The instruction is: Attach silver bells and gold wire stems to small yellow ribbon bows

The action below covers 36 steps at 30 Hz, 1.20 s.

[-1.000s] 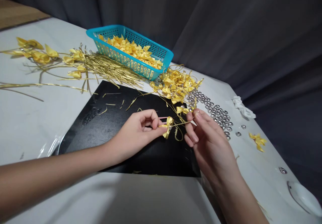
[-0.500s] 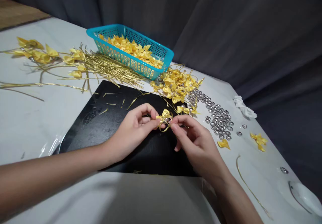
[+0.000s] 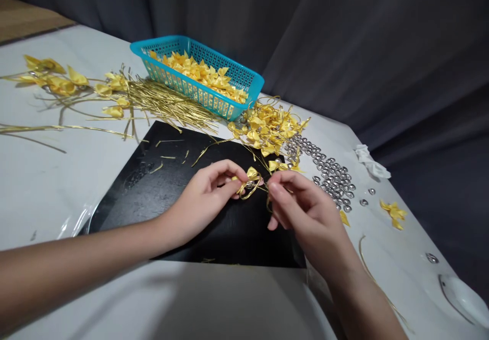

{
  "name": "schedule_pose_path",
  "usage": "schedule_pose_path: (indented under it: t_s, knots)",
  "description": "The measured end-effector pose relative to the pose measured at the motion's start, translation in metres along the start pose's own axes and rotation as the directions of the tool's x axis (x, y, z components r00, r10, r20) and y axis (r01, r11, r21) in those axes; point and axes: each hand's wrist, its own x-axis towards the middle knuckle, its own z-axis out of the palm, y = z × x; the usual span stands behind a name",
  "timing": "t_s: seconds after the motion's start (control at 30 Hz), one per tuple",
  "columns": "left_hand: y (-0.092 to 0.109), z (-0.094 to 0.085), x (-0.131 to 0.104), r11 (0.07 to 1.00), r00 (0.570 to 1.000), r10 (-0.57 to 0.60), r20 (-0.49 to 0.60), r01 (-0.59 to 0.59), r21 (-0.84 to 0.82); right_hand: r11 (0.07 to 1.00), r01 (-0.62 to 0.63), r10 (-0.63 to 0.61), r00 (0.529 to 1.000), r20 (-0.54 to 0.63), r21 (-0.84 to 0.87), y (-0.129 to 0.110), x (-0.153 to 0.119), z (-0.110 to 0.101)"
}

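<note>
Over a black mat (image 3: 160,218), my left hand (image 3: 208,190) pinches a yellow ribbon bow (image 3: 252,173) between thumb and fingers. A silvery bit shows at the bow's middle, and a loop of gold cord (image 3: 251,192) hangs from it. To the right, my right hand (image 3: 301,207) is closed, thumb against forefinger, on the end of that gold cord, which stretches between the two hands. The right hand's other fingers are curled and partly hidden.
A blue basket (image 3: 252,80) of yellow bows stands at the back. Beside it lie cut gold cords (image 3: 171,103) and a heap of corded bows (image 3: 271,126). Silver heart-shaped pieces (image 3: 334,179) spread to the right. A white dish (image 3: 466,296) sits near the right edge.
My right hand has moved a little to the right, drawing the gold cord out from the bow. The loop by the bow now looks flatter and tilted. My left hand keeps its pinch.
</note>
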Motion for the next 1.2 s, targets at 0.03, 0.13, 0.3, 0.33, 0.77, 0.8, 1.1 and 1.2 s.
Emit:
schedule_pose_path:
  t_s: [0.03,0.13,0.3,0.33,0.77,0.8,1.1,1.2]
  knots:
    - [0.0,0.0,0.0,0.999,1.0,-0.005,-0.004,0.005,0.033,0.999,0.002,-0.002,1.0,-0.004,0.045,-0.001,0.0,-0.002]
    - [-0.001,0.002,0.0,0.995,1.0,0.006,0.021,-0.008,0.095,0.995,0.032,-0.026,0.998,-0.059,0.097,0.0,0.001,-0.006]
    - [0.001,0.003,0.0,0.967,0.994,0.036,0.101,-0.06,0.248,0.967,0.035,-0.012,0.996,-0.093,0.254,0.001,0.003,-0.006]
    - [0.002,0.003,0.0,0.967,0.992,0.025,0.12,-0.054,0.25,0.956,0.02,0.004,0.997,-0.083,0.292,0.0,0.003,-0.005]
    - [0.007,-0.002,0.003,0.985,0.926,-0.171,0.338,0.153,0.079,0.944,-0.026,0.022,1.0,0.016,0.328,-0.007,0.001,-0.006]
    - [0.006,-0.004,0.004,0.986,0.924,-0.166,0.346,0.164,0.035,0.955,-0.016,0.01,1.0,0.024,0.295,-0.007,0.0,-0.007]
    - [0.003,-0.01,0.004,0.963,0.905,-0.132,0.405,0.214,-0.164,0.999,0.046,-0.047,0.996,0.081,0.008,-0.011,-0.002,-0.02]
    - [0.003,-0.009,0.004,0.96,0.913,-0.137,0.385,0.218,-0.174,0.996,0.068,-0.062,0.993,0.101,-0.058,-0.012,-0.002,-0.021]
